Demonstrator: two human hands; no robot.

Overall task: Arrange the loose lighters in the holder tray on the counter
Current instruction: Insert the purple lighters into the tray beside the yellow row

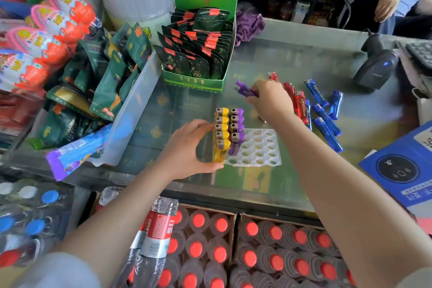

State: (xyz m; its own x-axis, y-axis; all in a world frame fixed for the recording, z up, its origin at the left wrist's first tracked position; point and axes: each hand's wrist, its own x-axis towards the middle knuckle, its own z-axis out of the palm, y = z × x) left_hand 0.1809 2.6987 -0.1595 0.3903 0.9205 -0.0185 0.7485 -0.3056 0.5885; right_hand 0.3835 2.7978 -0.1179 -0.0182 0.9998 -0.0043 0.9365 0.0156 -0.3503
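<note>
A white holder tray (261,147) with rows of round holes lies on the glass counter. Its left side holds a column of yellow lighters (221,133) and a column of purple lighters (237,131), all upright. My left hand (189,149) grips the tray's left edge, fingers against the yellow column. My right hand (271,100) holds a purple lighter (244,90) above the counter, behind the tray. Loose red lighters (298,100) and blue lighters (326,119) lie scattered to the right of that hand.
A green display box of dark pouches (198,54) stands behind the tray. A barcode scanner (376,65) sits at the far right, a blue payment card (402,166) nearer. Snack packs crowd the left. Bottled water crates stand below the counter's front edge. Another person's hand (385,4) shows top right.
</note>
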